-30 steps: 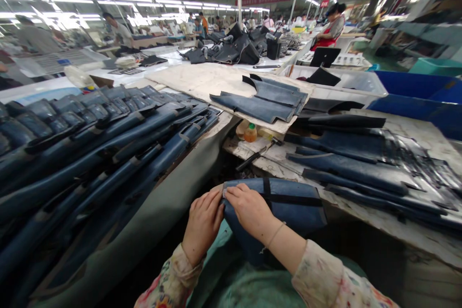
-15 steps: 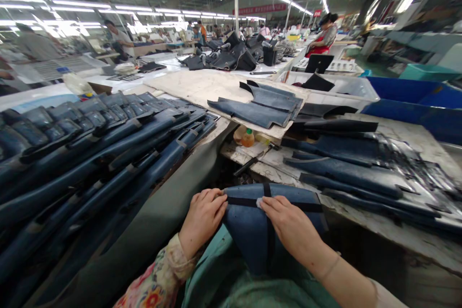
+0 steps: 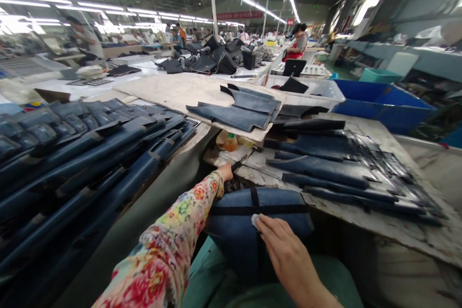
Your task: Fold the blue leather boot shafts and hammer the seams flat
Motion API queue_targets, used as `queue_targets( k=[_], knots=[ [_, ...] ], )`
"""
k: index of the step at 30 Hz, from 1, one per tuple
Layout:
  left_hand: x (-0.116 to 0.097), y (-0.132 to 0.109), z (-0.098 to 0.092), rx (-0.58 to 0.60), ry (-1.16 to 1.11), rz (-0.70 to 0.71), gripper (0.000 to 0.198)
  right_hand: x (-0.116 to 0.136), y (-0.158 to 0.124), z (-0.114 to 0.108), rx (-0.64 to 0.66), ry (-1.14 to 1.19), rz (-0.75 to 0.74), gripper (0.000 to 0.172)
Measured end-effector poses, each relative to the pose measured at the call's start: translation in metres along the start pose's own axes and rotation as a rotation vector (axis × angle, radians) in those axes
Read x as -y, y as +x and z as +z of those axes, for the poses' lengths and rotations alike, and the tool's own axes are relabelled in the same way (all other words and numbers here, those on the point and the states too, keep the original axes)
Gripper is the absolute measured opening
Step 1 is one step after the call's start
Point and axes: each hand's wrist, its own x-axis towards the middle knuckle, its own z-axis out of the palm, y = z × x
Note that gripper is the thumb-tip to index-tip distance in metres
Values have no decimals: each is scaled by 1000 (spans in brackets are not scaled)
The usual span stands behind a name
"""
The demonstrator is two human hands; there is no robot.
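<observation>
Across my lap lies a dark blue leather-like panel (image 3: pixel 231 226) with black strips crossing on it. My right hand (image 3: pixel 288 250) rests over this panel, fingers together, with a small white wad (image 3: pixel 255 220) at the fingertips; whether it is cloth or paper I cannot tell. My left hand (image 3: pixel 226 172), in a flowered sleeve, is stretched forward to the table edge. Its fingers are closed around the end of the dark handle of a hammer-like tool (image 3: pixel 238 162), which lies on the table.
Rows of blue panels (image 3: pixel 119 154) fill the left bench. More pieces (image 3: pixel 325 168) lie stacked on the right table. A bottle of orange liquid (image 3: pixel 230 142) stands ahead, near cut panels (image 3: pixel 249 106) on a pale board. Bins (image 3: pixel 375 101) and a person in red (image 3: pixel 298 45) are beyond.
My left hand has left the panel's left edge and reached forward to the tool's handle. My right hand has slid slightly down over the panel. The view has turned right.
</observation>
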Motion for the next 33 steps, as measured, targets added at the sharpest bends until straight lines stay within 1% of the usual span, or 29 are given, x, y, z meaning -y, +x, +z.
queue_targets(
  k=[2,4,6,7,8,10,12,13,14,15,16,18,20,23,25,27,29,33],
  knots=[
    [-4,5,2,-15,-18,-31,31,3,2,1,2,13,14,42],
    [-5,2,-5,-56,-32,-62,31,5,5,2,-2,23,19,41],
    [-2,-13,-17,-97,-46,-72,32,7,7,2,-2,31,13,40],
    [1,-25,-24,-112,-55,-64,33,8,8,2,0,36,9,40],
    [5,-40,-31,-122,-67,-48,34,8,7,2,1,40,5,40],
    [14,-80,-40,-129,-91,-1,33,9,5,0,7,40,-2,40],
    [22,-127,-42,-121,-124,37,34,9,-2,-2,16,31,-14,42],
    [25,-151,-40,-113,-156,54,36,8,-6,-3,19,23,-17,42],
    [27,-174,-36,-113,-264,67,37,7,-10,-4,22,14,-21,43],
    [28,-196,-31,-87,-381,61,39,5,-14,-5,23,5,-22,43],
    [28,-215,-26,-53,-492,21,42,4,-17,-6,21,-2,-22,43],
    [25,-246,-15,2,-670,-76,48,3,-21,-8,22,-8,-21,43],
    [20,-266,-4,25,-790,-154,52,4,-21,-9,24,-9,-18,42],
    [16,-279,13,-17,-850,-180,50,5,-20,-9,17,-7,-7,41],
    [17,-280,24,-33,-798,-157,44,5,-20,-9,6,-4,-2,41],
    [17,-278,32,-25,-725,-136,40,5,-21,-9,-4,-2,2,41],
    [14,-277,33,-22,-688,-125,39,4,-23,-8,-9,-4,6,40],
    [7,-279,25,-52,-725,-112,41,4,-23,-6,-8,-8,-5,40]
  ],
)
